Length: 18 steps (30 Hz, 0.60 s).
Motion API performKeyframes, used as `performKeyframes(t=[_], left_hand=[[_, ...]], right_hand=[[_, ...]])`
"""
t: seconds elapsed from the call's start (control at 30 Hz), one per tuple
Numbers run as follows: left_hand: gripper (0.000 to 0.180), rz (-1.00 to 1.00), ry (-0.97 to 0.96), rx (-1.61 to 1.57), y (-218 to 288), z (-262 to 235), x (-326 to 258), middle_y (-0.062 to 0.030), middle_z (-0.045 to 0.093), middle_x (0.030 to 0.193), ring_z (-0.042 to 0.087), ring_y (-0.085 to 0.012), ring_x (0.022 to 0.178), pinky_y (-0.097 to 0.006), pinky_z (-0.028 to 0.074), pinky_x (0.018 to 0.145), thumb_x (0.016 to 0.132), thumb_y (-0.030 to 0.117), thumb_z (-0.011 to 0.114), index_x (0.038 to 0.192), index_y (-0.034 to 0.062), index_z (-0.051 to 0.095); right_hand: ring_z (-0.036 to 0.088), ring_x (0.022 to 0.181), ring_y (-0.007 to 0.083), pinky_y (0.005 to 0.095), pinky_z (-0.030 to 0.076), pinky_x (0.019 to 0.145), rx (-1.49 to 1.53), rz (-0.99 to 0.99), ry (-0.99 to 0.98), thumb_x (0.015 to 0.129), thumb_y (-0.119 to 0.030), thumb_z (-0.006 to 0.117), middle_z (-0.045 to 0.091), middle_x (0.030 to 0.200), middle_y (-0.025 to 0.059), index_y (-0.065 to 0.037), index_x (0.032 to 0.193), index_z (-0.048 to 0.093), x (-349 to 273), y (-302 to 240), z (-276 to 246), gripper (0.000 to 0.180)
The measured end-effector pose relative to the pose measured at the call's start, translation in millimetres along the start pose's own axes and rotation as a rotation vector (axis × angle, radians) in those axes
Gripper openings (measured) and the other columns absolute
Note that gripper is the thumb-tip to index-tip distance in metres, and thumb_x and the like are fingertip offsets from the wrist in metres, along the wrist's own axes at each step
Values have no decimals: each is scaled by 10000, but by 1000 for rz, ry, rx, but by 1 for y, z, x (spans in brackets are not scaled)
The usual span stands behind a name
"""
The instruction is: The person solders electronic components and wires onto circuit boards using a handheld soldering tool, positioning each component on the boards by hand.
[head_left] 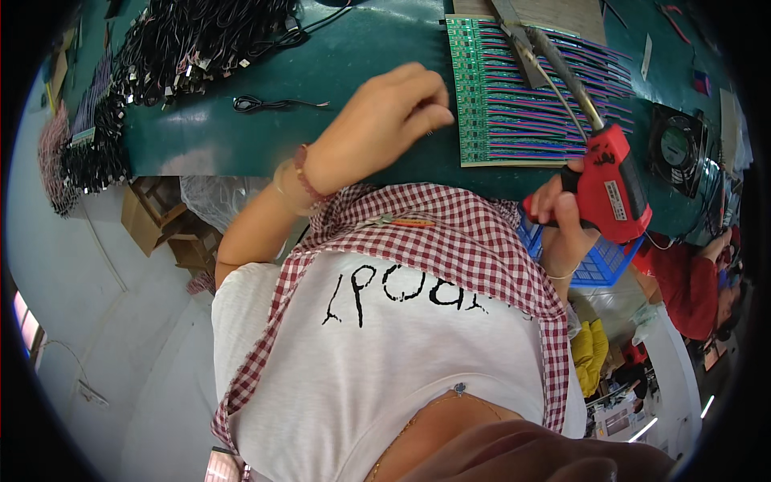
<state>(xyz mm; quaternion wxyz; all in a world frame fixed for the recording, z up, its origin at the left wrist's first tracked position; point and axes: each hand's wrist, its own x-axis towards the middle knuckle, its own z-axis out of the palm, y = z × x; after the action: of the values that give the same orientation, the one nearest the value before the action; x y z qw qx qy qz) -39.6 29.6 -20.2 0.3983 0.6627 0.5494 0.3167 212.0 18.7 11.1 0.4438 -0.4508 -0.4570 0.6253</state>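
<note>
My right hand [562, 201] is wrapped around the handle of a red soldering gun [606, 173], its long metal barrel slanting up and left over the wired circuit boards. My left hand [385, 120] is closed with curled fingers just left of the boards; whatever it pinches, if anything, is too small to make out. The panel of small green circuit boards [474, 96] lies on the table in a column. Rows of multicoloured wires [554, 104] run from it to the right. The soldering gun's tip is near the panel's upper part, and I cannot tell whether it touches.
A large heap of black cables [201, 48] covers the far left of the green table [385, 40]. One short black cable [273, 104] lies nearer. A black fan [676, 149] stands at right. Below the edge are a blue basket [602, 261] and another person in red [683, 281].
</note>
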Motion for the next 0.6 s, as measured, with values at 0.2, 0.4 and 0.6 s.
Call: performKeyframes(t=[0.2, 0.4, 0.6], left_hand=[[152, -113, -126, -666, 39, 34, -3, -6, 547, 739, 477, -44, 653, -205, 407, 564, 843, 117, 612, 810, -1, 523], [130, -236, -231, -849, 46, 26, -3, -23, 574, 734, 537, -71, 600, -223, 445, 521, 849, 98, 597, 857, -19, 541], [76, -19, -162, -417, 43, 19, -1, -29, 590, 671, 562, -71, 586, -196, 453, 512, 806, 53, 591, 830, -17, 571]], right_hand=[[523, 721, 133, 261, 446, 650, -218, -18, -154, 780, 61, 578, 533, 818, 87, 22, 1184, 405, 12, -8, 33, 441], [502, 707, 93, 224, 421, 635, -209, -12, -100, 806, 51, 575, 534, 809, 38, 19, 1056, 487, 14, -14, 35, 267], [524, 707, 119, 250, 452, 621, -280, 12, -127, 775, 75, 582, 540, 805, 77, 44, 1200, 404, 13, -7, 37, 461]])
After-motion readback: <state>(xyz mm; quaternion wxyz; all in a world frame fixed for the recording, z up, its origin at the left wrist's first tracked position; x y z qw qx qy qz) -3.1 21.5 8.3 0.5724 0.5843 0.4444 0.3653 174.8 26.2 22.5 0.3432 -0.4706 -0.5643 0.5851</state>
